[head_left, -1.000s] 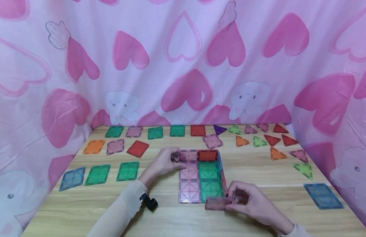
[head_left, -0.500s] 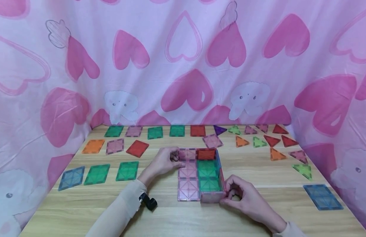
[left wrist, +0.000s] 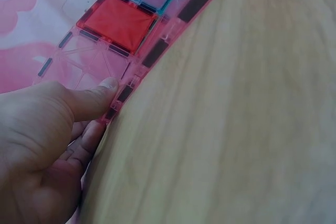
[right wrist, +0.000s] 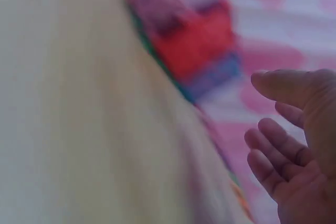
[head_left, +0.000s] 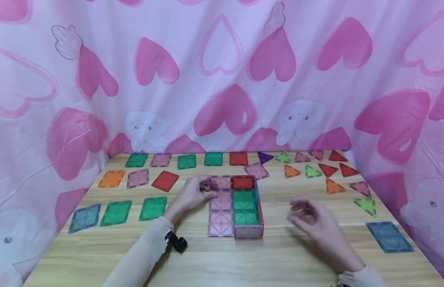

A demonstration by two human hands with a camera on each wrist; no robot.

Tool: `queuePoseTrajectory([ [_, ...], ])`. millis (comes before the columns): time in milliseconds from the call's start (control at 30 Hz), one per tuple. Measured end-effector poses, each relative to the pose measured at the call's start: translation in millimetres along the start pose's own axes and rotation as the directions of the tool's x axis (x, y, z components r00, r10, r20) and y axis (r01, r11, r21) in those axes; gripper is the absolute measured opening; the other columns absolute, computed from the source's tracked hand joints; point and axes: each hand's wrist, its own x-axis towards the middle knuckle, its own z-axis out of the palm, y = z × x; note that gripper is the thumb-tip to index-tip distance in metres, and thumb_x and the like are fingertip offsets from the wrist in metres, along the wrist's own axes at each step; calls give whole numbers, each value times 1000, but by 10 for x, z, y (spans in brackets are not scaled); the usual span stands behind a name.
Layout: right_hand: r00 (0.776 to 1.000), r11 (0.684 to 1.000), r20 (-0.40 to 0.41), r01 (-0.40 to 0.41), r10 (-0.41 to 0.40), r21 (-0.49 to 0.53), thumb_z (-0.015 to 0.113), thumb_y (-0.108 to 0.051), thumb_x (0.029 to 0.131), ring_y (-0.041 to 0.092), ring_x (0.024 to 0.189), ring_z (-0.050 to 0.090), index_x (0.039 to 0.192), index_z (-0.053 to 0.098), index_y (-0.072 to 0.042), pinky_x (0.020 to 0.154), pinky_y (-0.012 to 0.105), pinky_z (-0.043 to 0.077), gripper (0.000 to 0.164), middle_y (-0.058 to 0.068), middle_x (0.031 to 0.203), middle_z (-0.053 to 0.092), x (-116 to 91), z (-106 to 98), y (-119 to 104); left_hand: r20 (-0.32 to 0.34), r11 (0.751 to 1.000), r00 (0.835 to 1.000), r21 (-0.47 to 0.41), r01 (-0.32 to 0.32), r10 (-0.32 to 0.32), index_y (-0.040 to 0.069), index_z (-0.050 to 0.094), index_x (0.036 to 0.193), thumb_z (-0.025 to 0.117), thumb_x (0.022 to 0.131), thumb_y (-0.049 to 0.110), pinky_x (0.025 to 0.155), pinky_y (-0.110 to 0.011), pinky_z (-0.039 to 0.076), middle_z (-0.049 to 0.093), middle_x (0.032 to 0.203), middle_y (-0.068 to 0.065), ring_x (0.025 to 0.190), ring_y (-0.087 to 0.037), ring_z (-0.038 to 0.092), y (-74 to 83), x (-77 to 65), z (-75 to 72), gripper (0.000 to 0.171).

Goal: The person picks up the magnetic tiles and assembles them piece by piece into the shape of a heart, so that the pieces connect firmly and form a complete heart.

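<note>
In the head view, a box of translucent magnetic tiles stands mid-table. Its floor has pink tiles point(head_left: 220, 223) on the left and green tiles point(head_left: 245, 217) on the right. Upright pieces are a red tile point(head_left: 243, 182) and a pink tile point(head_left: 220, 182) at the back, blue and red ones along the right, and a dusky pink tile point(head_left: 249, 232) across the front right. My left hand point(head_left: 193, 193) pinches the structure's back left corner, thumb against the pink tile point(left wrist: 84, 64) in the left wrist view. My right hand point(head_left: 316, 221) is off to the right, fingers relaxed, holding nothing.
Loose square tiles lie at the left and back, among them an orange tile point(head_left: 111, 179) and a green tile point(head_left: 116, 213). Several triangles, such as a lime one point(head_left: 365, 205), lie back right. A blue tile point(head_left: 389, 237) is near the right edge. A heart-patterned curtain point(head_left: 222, 99) hangs behind.
My right hand set the dusky pink tile upright along the box's front right edge, then let go and moved right. The box and my left hand shifted slightly left and back.
</note>
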Motion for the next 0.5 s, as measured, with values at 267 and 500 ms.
queuePoseTrajectory([
  [267,878,940,-434,-298,202,-166,88,-29,99,5,121,64,158,57,-8,95,3,46,70,2,144,68,-285,-938,387,17,1000,1000,-24,16,-15,14,78,114,93,93,15,87,-36,63,75,99,1,91,-15,70,-8,-8,15,26],
  [500,794,721,-447,-584,412,-373,79,-45,104,65,147,33,170,19,11,122,80,28,106,48,164,30,-567,-1393,731,8,999,1000,-30,14,-14,15,79,115,93,92,14,88,-38,62,75,99,2,92,-16,70,-19,6,3,27],
])
